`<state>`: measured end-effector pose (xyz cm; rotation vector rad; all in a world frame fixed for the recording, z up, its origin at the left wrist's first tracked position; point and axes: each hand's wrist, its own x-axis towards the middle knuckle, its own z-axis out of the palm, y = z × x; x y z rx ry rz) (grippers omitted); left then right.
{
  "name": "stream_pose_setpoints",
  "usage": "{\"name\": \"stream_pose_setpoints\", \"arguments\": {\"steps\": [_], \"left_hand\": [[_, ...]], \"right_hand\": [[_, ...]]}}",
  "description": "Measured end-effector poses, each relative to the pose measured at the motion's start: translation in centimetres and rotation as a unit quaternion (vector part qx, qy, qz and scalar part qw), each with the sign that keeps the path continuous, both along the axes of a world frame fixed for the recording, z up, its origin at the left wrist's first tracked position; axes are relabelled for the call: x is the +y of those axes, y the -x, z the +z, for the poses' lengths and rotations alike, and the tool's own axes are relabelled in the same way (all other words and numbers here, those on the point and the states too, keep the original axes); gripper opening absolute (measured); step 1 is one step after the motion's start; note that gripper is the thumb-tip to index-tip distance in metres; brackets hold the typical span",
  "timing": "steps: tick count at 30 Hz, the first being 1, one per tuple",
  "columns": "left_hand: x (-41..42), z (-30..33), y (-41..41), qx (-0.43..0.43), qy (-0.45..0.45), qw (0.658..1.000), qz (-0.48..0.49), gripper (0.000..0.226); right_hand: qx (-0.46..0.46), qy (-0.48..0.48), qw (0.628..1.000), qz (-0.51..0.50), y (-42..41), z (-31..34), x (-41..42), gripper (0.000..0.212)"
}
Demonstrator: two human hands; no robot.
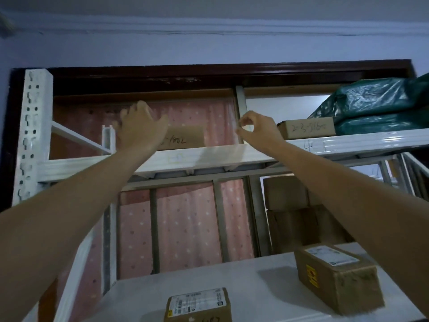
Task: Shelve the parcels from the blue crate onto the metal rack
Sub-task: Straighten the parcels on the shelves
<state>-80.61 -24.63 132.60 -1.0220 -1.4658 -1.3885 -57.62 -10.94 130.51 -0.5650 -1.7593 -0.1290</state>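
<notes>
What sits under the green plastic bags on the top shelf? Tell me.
Under the green plastic bags, a cardboard box with handwritten numbers shows on the top shelf. Anything farther back is covered.

I count two bare hands, left hand point(139, 126) and right hand point(257, 131), at twelve o'clock. Four cardboard parcels show clearly, stacked brown boxes point(292, 212) at three o'clock, and two green plastic bags point(376, 105).

Home storeroom, white metal rack point(209, 156), labelled parcels point(339, 277), curtained window point(188, 224)
</notes>
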Motion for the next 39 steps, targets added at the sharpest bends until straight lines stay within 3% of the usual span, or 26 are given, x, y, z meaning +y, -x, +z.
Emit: {"name": "stream_pose_setpoints", "arguments": {"steps": [5, 8, 12, 17, 21, 32, 39], "left_hand": [[5.5, 0.3, -11.7, 0.042, 0.060, 0.985, -0.154, 0.017], [10.3, -1.3, -17.0, 0.036, 0.120, 0.972, -0.199, 0.022], [16.0, -2.7, -20.7, -0.001, 0.166, 0.974, -0.153, 0.034], [19.8, -3.2, -21.7, -0.001, 0.204, 0.979, 0.020, 0.064], [20.9, -3.2, -22.3, -0.040, 0.179, 0.978, 0.098, 0.079], [21.8, -3.0, -22.0, -0.056, 0.173, 0.977, 0.113, 0.077], [21.2, -3.5, -21.8, -0.018, 0.171, 0.982, 0.079, 0.071]], "right_hand": [[0.042, -0.018, 0.999, -0.029, -9.5, 1.0, 3.6, 0.034], [0.049, -0.010, 0.998, -0.050, -15.1, 0.9, 7.1, 0.040], [0.092, 0.016, 0.995, -0.038, -20.5, -0.3, 11.9, 0.045], [0.072, 0.096, 0.992, -0.035, -22.2, -1.0, 17.3, 0.049], [0.080, 0.068, 0.992, -0.066, -21.3, -1.5, 18.2, 0.044], [0.075, 0.082, 0.989, -0.093, -21.3, -1.2, 18.1, 0.041], [0.071, 0.074, 0.989, -0.107, -21.1, -1.7, 17.8, 0.041]]}}
